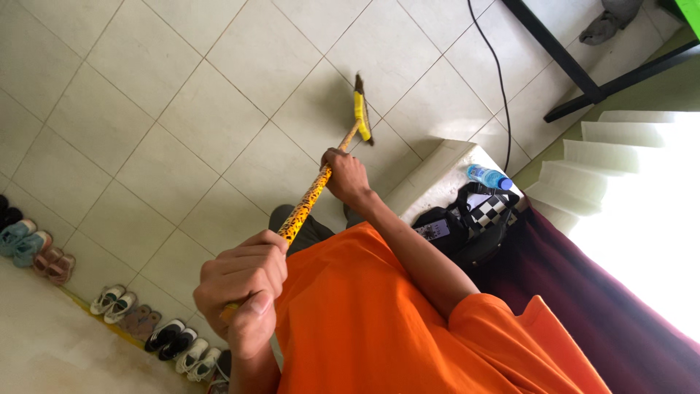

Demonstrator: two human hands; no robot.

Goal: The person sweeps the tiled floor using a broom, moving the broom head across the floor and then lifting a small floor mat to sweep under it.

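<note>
- Nearest the lens, from the head view, my left hand (pixel 244 281) is clenched in a fist around the top end of the broom handle (pixel 306 201), which is yellow with dark speckles.
- Further down the shaft, my right hand (pixel 346 175) grips it firmly too, arm stretched out from my orange shirt (pixel 364 321).
- Broom head (pixel 361 109), banded in yellow, rests on the pale tiled floor (pixel 182 109), well ahead of me and near a low white ledge (pixel 437 175).
- I judge this to be mid-sweep, bristles down on the tiles; another stroke would call for both fists staying tight while the lower one steers.
- On the ledge sit a black bag (pixel 467 226) and a blue-capped water bottle (pixel 487 176); a black cable (pixel 496 73) trails nearby.
- Pairs of shoes (pixel 146 325) line the wall.
</note>
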